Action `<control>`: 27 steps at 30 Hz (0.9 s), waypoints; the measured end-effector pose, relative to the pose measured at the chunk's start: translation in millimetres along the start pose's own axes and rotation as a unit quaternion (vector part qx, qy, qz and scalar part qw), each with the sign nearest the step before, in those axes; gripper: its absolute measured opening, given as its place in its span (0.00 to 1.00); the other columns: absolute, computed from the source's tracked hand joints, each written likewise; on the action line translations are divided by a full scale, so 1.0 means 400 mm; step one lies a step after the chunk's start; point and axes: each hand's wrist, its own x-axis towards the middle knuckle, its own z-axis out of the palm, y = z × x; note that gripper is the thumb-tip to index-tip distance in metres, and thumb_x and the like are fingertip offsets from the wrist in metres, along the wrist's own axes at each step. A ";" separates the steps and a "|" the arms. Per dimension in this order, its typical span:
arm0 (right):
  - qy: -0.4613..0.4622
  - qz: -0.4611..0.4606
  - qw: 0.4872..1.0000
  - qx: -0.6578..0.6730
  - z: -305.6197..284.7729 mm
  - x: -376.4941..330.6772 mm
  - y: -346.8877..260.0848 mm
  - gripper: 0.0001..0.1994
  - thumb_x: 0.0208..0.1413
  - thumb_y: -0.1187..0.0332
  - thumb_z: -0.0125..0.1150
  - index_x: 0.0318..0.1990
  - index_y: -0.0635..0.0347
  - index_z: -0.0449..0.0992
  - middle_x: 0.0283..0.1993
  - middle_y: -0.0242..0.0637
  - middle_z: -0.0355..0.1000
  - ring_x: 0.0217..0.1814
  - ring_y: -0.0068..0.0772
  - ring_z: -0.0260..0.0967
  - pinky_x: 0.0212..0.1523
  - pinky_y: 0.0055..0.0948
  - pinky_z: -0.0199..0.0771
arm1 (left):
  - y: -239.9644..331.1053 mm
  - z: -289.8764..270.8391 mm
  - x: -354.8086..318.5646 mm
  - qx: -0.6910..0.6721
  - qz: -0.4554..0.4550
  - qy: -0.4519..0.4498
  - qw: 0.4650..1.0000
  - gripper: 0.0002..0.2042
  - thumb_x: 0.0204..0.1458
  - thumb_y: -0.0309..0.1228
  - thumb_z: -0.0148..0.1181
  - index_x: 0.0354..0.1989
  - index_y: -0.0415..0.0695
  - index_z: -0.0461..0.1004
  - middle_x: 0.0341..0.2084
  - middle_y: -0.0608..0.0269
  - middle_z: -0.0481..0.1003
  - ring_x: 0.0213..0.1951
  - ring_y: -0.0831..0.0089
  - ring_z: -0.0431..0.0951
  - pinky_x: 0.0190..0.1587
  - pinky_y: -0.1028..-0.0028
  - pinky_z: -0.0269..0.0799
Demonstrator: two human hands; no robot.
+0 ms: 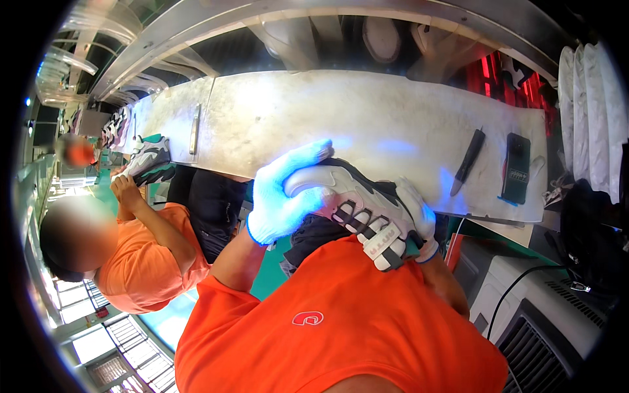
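Currently | grip: left hand (278, 196) + right hand (417, 204) clasping 1 shoe (367, 203) | on worktop (367, 108): dark-handled tool (469, 158), phone (516, 167)

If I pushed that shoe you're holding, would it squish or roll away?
The shoe probably feels fairly firm, since its rounded toe looks undented in the grip of the left hand. It likely wouldn't roll far, being long and uneven rather than round.

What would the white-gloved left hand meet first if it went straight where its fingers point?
The left hand would probably meet the long, pale, flat worktable; its height above that surface is unclear.
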 end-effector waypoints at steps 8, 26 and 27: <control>0.019 -0.048 0.998 -0.048 -0.021 0.051 -0.055 0.21 0.68 0.72 0.64 0.66 0.65 0.79 0.69 0.56 0.79 0.73 0.60 0.79 0.72 0.49 0.81 | -0.033 -0.035 0.001 -0.136 -0.075 -0.024 0.988 0.29 0.53 0.34 0.83 0.62 0.32 0.82 0.64 0.42 0.82 0.65 0.56 0.83 0.69 0.58 0.78; 0.205 0.227 0.809 -0.502 -0.130 0.250 0.145 0.43 0.61 0.54 0.75 0.80 0.60 0.65 0.70 0.64 0.75 0.73 0.71 0.72 0.69 0.60 0.77 | -0.223 -0.099 0.176 0.021 -0.156 0.031 0.987 0.28 0.68 0.41 0.70 0.66 0.28 0.80 0.55 0.49 0.86 0.54 0.65 0.85 0.59 0.68 0.80; 0.169 0.249 0.828 -0.473 -0.128 0.254 0.143 0.43 0.61 0.55 0.75 0.80 0.59 0.63 0.70 0.64 0.74 0.74 0.71 0.72 0.68 0.60 0.77 | -0.179 -0.053 0.178 0.092 -0.110 0.001 0.990 0.34 0.64 0.45 0.73 0.69 0.29 0.76 0.59 0.46 0.85 0.56 0.63 0.86 0.61 0.67 0.79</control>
